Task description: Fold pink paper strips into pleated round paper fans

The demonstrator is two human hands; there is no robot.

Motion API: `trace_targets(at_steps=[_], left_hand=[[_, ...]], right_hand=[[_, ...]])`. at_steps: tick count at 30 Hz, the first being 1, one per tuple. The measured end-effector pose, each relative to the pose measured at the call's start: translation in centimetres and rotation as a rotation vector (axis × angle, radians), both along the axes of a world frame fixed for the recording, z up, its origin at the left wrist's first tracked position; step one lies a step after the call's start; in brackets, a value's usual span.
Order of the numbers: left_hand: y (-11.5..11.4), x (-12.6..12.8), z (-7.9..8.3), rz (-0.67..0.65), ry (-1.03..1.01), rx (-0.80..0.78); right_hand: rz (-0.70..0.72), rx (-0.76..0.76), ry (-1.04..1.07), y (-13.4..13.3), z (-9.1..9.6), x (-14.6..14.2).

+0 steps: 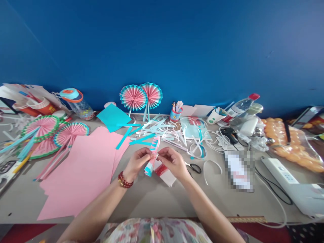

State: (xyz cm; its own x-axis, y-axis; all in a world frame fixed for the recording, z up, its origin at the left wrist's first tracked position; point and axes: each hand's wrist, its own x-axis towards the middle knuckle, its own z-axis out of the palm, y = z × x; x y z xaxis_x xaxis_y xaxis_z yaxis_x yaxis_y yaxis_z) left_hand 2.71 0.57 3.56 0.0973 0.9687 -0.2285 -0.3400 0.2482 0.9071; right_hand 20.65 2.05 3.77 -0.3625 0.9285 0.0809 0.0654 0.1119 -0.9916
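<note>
The left hand (135,163) and right hand (174,163) each pinch their grip tight on the folded paper (150,167) at its middle. It looks light, thin and easy to crush, so those 2 pinches should stay gentle.

The person holds both bare forearms forward, and they come closer together toward the hands. The left hand (138,162) and the right hand (174,162) meet in front of the body, with the fingertips nearly touching each other. In each hand the thumb and first fingers are pinched together and the other fingers are curled. The palms face one another.
</note>
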Motion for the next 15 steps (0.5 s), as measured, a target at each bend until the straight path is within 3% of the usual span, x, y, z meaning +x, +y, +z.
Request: trace_targets(at_steps=[7, 15], left_hand=[[0.2, -0.5, -0.1, 0.017, -0.014, -0.077], [0.3, 0.2, 1.3, -0.131, 0.202, 0.021]], right_hand=[[-0.021, 0.350, -0.238, -0.5, 3.8, 2.6], [0.292, 0.607, -0.404, -0.2, 9.4, 2.5]])
